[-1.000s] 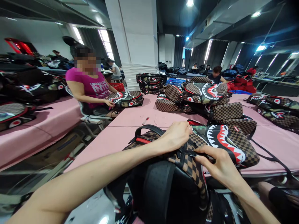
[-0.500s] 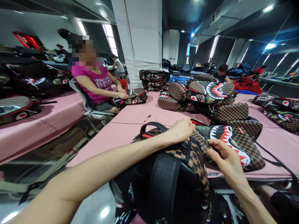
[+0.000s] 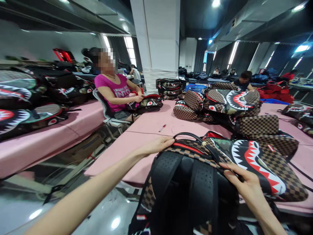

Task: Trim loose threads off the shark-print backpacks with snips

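Observation:
A checkered brown backpack [image 3: 190,189] with black padded straps stands against the pink table's [image 3: 122,150] near edge, its back panel facing me. My left hand [image 3: 158,144] grips its top left corner beside the black carry handle [image 3: 187,134]. My right hand [image 3: 241,179] holds its right side, fingers curled round the edge. Just behind lies another backpack with a shark-mouth print [image 3: 254,163].
A person in a magenta shirt [image 3: 113,89] sits at the table's far left, handling a backpack [image 3: 148,101]. A pile of shark-print backpacks [image 3: 220,104] covers the table's middle. A red pen [image 3: 162,128] lies on the cloth. More bags [image 3: 26,111] sit on the left table. A white pillar [image 3: 161,42] stands behind.
My left hand slid from the middle of the bag's top to its left corner. My right hand dropped to the right side. The bag now shows its back panel, and my view swung left.

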Tool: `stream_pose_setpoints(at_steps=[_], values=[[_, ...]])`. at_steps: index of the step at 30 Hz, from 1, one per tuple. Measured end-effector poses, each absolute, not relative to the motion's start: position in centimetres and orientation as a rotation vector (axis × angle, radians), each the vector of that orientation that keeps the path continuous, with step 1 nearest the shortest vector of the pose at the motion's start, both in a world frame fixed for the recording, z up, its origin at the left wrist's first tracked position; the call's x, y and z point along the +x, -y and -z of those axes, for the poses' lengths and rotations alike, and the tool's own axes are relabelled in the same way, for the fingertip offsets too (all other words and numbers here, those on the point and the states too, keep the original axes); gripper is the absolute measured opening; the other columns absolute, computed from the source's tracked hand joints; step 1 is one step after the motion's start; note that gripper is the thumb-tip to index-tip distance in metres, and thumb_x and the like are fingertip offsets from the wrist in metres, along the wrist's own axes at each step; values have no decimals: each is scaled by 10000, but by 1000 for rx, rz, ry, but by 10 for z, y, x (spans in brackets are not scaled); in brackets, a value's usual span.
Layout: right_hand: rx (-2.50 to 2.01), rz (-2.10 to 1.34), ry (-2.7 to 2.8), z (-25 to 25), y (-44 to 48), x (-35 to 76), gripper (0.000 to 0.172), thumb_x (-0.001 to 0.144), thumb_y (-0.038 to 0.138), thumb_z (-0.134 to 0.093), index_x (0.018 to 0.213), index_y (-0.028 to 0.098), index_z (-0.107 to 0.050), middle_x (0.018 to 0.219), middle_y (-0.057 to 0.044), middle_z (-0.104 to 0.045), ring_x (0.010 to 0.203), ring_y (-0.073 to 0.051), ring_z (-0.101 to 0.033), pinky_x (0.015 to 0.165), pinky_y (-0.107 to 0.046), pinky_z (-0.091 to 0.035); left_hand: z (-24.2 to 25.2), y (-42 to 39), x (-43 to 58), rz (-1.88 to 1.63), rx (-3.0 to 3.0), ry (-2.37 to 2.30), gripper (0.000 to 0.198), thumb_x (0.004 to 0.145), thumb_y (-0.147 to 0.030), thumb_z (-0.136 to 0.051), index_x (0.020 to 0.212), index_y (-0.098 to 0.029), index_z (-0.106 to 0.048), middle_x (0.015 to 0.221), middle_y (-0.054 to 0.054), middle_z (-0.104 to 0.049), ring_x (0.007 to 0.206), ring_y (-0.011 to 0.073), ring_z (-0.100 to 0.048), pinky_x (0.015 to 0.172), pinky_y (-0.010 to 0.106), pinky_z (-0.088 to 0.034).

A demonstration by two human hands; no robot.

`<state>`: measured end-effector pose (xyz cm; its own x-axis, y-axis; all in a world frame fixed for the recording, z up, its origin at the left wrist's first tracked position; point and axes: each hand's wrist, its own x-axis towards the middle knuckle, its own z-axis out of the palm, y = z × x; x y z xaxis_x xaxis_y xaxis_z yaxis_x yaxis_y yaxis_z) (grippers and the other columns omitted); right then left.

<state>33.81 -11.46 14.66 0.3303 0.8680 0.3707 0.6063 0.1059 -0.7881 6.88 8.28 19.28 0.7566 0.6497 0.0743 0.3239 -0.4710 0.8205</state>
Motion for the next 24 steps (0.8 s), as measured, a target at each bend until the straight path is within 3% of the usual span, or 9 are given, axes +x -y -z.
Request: stream_pose_setpoints(at_steps=[4,7,11,17,21,24], values=[[-1666,-419,1269,-137,117,360,292,674,426,-667,884,237,-738,934,-54,-714,883,-254,-657,784,-342,-534,-171,-69,67,-593,1957,-685,316,801,-382,-505,938,-135,-646,931,47,-644,898,170,-568,766,244,-433],[-1727,-463,1166,-133,125,381,311,649,435,-688,883,238,-740,940,-50,-714,911,-261,-650,778,-317,-538,-179,-53,77,-640,1763,-665,270,720,-353,-605,860,-124,-635,796,26,-623,742,132,-562,651,215,-419],[-1785,-448,965,-131,144,398,335,652,448,-690,902,230,-738,972,-53,-707,945,-267,-638,789,-302,-531,-190,-32,90,-601,1448,-610,303,650,-410,-666,688,-134,-548,567,-36,-522,479,62,-426,447,175,-287],[-1833,-397,903,-136,165,394,351,677,445,-672,931,207,-719,945,-59,-712,912,-263,-650,792,-345,-536,-194,-29,104,-547,1378,-574,328,666,-408,-660,578,-137,-498,466,-66,-431,389,30,-310,394,183,-183],[-1937,-31,958,-160,169,371,296,713,445,-634,879,211,-708,896,-58,-710,892,-268,-647,807,-379,-528,-201,-30,108,-471,1390,-592,333,675,-382,-654,531,-147,-467,425,-74,-388,358,32,-275,386,203,-149],[-1812,292,1314,-191,165,327,205,785,354,-582,933,247,-676,974,-44,-683,935,-239,-629,873,-376,-490,-209,-24,113,-431,1437,-641,331,691,-342,-639,502,-148,-448,405,-77,-351,354,32,-247,388,211,-133]])
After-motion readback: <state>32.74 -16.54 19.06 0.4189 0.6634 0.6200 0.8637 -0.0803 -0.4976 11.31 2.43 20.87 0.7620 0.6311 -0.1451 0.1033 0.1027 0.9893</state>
